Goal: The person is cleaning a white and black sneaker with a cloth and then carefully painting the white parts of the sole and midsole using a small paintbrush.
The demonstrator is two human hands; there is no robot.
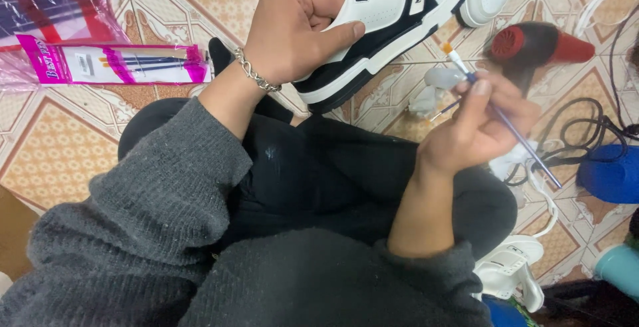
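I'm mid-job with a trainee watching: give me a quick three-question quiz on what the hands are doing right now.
1. True or false: the left hand grips the black-and-white sneaker.
2. What does the right hand hold? A) a fine paintbrush B) the red hair dryer C) a shoelace
3. Fill in: the pink-edged pack of brushes lies on the tiled ____.

Key
1. True: the fingers wrap the shoe's heel end, thumb on its side.
2. A: the paintbrush is pinched in the fingers, bristles pointing toward the shoe; the hair dryer lies untouched beyond it.
3. floor
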